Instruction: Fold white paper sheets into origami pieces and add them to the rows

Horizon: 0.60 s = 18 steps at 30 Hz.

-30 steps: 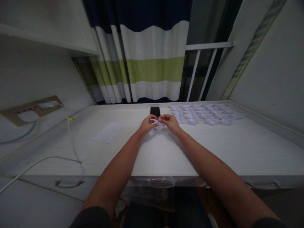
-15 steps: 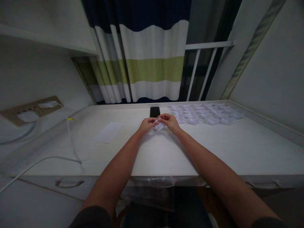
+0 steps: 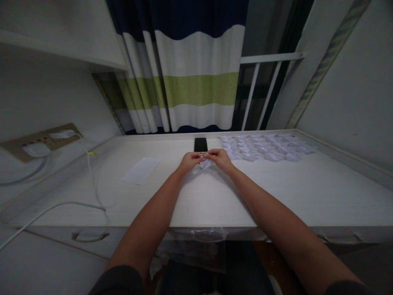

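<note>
My left hand [image 3: 189, 161] and my right hand [image 3: 220, 159] meet over the middle of the white desk [image 3: 196, 196], fingers pinched on a small folded white paper piece [image 3: 206, 164] between them. The paper is mostly hidden by my fingertips. Just behind my hands lies a black phone [image 3: 200, 144], flat on the desk.
Several folded white paper pieces [image 3: 264, 148] lie spread at the back right of the desk. A flat white paper sheet [image 3: 140, 170] lies to the left. A white cable [image 3: 92, 180] runs from a wall power strip [image 3: 39, 141]. A striped curtain [image 3: 190, 82] hangs behind.
My fingertips have drawn closer together on the small paper piece, and it sits lower between them. My arms have barely moved.
</note>
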Each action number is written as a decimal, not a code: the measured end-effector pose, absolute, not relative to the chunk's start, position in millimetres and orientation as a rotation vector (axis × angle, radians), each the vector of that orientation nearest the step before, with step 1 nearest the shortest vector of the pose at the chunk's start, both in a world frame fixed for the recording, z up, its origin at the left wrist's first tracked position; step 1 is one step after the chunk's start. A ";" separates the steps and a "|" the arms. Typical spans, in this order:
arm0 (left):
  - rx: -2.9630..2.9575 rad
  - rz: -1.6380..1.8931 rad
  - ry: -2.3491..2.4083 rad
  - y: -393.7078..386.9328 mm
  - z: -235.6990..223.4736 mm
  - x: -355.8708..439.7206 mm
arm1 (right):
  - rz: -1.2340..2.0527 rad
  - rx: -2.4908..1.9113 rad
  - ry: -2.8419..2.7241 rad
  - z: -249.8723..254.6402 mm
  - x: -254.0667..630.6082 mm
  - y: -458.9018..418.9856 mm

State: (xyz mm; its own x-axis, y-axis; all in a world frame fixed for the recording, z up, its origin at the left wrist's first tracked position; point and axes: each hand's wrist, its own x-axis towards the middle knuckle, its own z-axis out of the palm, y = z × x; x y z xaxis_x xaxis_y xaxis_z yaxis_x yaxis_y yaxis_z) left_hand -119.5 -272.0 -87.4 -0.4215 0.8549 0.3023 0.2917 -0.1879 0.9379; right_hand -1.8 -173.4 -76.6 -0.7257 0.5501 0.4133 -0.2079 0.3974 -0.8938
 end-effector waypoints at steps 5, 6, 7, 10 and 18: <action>1.346 1.634 1.647 -273.3 -85.8 -118.2 | 1.432 -0.294 -1.926 -76.2 -2.0 -173.9; 1.350 1.628 1.645 -273.5 -85.5 -117.9 | 1.425 -0.293 -1.931 -76.4 -2.2 -173.6; 1.353 1.623 1.643 -273.7 -85.1 -117.6 | 1.418 -0.293 -1.939 -76.5 -2.4 -173.2; 1.372 1.610 1.635 -274.9 -83.7 -116.1 | 1.421 -0.303 -1.971 -76.5 -2.3 -171.8; 1.379 1.628 1.579 -277.3 -80.8 -111.4 | 1.563 -0.276 -1.952 -75.1 -1.2 -173.2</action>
State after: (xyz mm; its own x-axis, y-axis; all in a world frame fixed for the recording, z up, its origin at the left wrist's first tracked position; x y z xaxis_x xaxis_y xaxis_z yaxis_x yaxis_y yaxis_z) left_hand -111.4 -277.3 -80.8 -0.3755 0.8690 0.3221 0.2954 -0.2172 0.9304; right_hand -1.2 -173.2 -75.1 -0.7888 0.5180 0.3309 -0.2095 0.2794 -0.9370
